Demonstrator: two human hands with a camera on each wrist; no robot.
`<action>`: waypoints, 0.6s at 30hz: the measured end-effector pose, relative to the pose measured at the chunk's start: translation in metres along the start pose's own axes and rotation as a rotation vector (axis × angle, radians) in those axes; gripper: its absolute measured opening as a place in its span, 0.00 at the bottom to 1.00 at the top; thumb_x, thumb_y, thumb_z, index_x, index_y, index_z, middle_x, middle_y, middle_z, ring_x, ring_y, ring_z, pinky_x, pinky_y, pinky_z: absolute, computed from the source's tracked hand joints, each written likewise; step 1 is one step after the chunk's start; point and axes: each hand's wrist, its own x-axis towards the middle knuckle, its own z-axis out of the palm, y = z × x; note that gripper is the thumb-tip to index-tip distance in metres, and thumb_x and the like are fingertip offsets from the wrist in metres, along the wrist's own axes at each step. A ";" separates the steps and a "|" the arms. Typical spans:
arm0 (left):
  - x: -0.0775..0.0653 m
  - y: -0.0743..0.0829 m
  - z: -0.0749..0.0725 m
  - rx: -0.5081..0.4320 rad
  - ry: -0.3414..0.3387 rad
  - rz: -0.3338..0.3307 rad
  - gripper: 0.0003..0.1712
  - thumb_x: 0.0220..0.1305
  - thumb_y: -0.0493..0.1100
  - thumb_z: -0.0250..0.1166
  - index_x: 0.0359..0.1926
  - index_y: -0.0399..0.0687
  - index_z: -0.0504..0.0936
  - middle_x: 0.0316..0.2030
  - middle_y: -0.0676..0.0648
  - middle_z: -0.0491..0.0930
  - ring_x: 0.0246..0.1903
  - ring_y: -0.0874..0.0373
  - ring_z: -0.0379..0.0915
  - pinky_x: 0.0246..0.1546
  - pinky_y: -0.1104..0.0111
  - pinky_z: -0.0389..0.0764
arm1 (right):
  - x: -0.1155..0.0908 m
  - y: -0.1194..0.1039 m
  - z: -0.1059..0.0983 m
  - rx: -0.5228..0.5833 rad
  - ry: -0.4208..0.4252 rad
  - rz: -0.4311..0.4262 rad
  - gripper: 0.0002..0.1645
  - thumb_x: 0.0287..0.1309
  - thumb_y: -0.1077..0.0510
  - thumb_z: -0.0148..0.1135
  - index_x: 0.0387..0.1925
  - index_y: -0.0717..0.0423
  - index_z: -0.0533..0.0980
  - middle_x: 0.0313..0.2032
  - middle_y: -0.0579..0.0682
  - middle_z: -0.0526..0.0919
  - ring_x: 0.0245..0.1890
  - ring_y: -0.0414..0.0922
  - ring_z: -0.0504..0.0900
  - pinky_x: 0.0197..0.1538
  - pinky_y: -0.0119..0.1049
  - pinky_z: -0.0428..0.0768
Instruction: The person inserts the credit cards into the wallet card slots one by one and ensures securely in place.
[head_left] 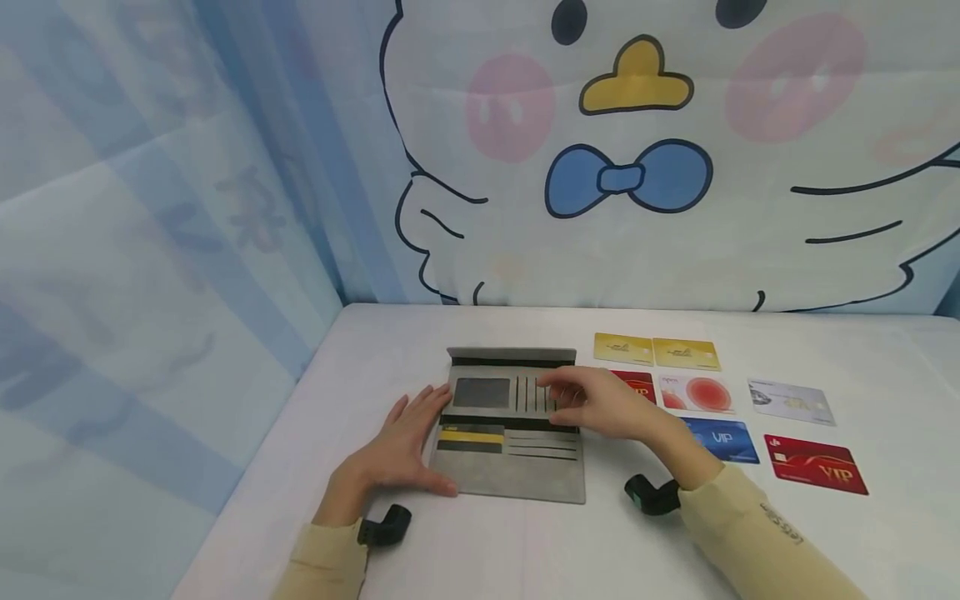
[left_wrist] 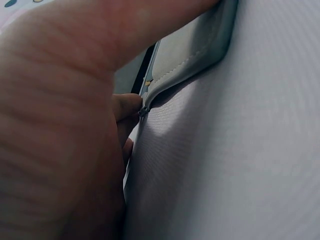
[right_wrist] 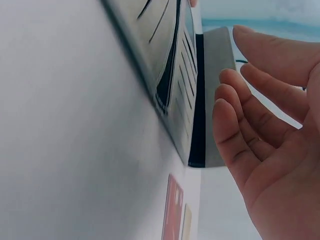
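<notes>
A grey wallet (head_left: 517,483) lies unfolded on the table, with card slots in both halves and a dark window pocket (head_left: 482,392) at upper left. A yellow-and-dark card (head_left: 471,437) sits in its lower left pocket. At the wallet's left side rests my left hand (head_left: 401,450), fingers extended along the edge and thumb at the lower corner. Over the upper right slots hovers my right hand (head_left: 600,404), its fingers loosely bent. The right wrist view shows nothing between the fingers and thumb of that hand (right_wrist: 280,130), with the wallet (right_wrist: 185,95) beyond.
Right of the wallet lie several cards: two gold ones (head_left: 623,348), a white one with a red circle (head_left: 696,393), a blue VIP card (head_left: 720,439), a silver card (head_left: 791,402) and a red VIP card (head_left: 816,463). A printed curtain (head_left: 525,250) hangs behind the table.
</notes>
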 end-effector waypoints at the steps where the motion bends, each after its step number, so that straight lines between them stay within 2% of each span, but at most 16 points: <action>1: 0.000 0.000 0.000 0.002 -0.002 0.001 0.72 0.29 0.77 0.68 0.73 0.50 0.49 0.71 0.51 0.47 0.70 0.56 0.33 0.67 0.55 0.33 | -0.002 0.002 -0.001 -0.001 0.006 0.005 0.27 0.51 0.58 0.69 0.54 0.55 0.74 0.38 0.48 0.77 0.38 0.45 0.73 0.41 0.34 0.78; 10: -0.001 0.000 0.000 0.009 -0.006 -0.001 0.72 0.29 0.78 0.67 0.73 0.50 0.48 0.71 0.52 0.47 0.70 0.57 0.32 0.67 0.54 0.33 | -0.020 0.012 -0.017 -0.003 0.029 0.038 0.29 0.50 0.57 0.70 0.55 0.55 0.74 0.40 0.49 0.77 0.40 0.47 0.74 0.42 0.34 0.78; 18: 0.001 -0.001 0.001 0.003 -0.003 0.005 0.73 0.29 0.78 0.67 0.72 0.50 0.49 0.71 0.52 0.47 0.70 0.57 0.33 0.67 0.54 0.33 | -0.045 0.027 -0.037 -0.023 0.065 0.077 0.29 0.49 0.54 0.71 0.54 0.56 0.74 0.42 0.50 0.79 0.40 0.48 0.75 0.41 0.33 0.78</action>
